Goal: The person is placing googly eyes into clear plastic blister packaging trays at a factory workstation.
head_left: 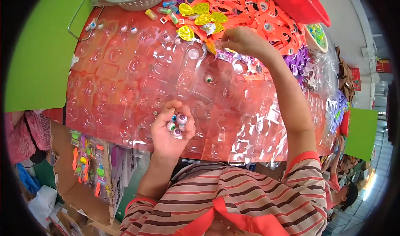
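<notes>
My left hand (171, 132) is cupped palm up near the table's front edge, its fingers curled round several small toy eyeballs (181, 118) with coloured irises. Farther off and to the right, my right hand (246, 41) is bent down with its fingers drawn together beside the pile of orange-red toy watch straps (250, 7). Anything between those fingertips is hidden. Close by lie shiny yellow faceted pieces (203, 19) and a purple wrapped piece (224, 55). Clear blister sheets (116, 86) cover the red table, and one eyeball (208, 79) sits in a cavity near the middle.
A grey basket (135, 1) of white bits stands at the back left, and a red basin (301, 5) at the back right. Purple straps (296, 63) lie on the right. An open cardboard box (68, 169) of packed toys stands below left. Another person (343, 194) is at the lower right.
</notes>
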Tool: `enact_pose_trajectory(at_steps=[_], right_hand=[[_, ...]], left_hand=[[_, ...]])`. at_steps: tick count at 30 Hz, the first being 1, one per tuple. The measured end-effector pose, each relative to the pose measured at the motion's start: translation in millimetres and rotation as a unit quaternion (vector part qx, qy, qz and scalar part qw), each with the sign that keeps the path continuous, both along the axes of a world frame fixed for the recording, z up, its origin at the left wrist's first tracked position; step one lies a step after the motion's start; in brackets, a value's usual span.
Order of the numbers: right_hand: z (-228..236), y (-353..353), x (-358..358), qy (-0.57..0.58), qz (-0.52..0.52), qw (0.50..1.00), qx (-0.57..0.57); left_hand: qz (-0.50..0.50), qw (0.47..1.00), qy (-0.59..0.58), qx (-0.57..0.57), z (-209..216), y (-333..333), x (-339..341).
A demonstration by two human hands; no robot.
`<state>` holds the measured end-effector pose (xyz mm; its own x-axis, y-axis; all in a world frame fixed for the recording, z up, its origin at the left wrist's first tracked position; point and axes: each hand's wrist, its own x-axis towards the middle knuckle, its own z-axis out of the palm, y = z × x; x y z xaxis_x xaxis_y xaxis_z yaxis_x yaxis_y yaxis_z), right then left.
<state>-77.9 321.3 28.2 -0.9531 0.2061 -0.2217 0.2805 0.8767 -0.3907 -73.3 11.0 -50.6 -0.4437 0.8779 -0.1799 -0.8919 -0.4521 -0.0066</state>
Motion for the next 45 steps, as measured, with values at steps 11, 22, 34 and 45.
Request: enact_pose_trajectory(at_steps=[11,22,34,45], right_hand=[[3,7,52,0.196,-0.246,0.889,-0.333],[-32,4,37,0.314,-0.313,0.772,-0.455],[-54,-10,-5,0.252,-0.228,0.898,-0.28],[-40,-60,-50,0.198,0.018,0.98,0.014]], left_hand=[[-0.016,0.999,0.013,-0.027,6,1,7],[-0.046,0.998,0.018,-0.035,5,17,25],[-0.036,0.998,0.004,-0.048,6,9,20],[-0.029,0.999,-0.014,-0.021,0,4,15]])
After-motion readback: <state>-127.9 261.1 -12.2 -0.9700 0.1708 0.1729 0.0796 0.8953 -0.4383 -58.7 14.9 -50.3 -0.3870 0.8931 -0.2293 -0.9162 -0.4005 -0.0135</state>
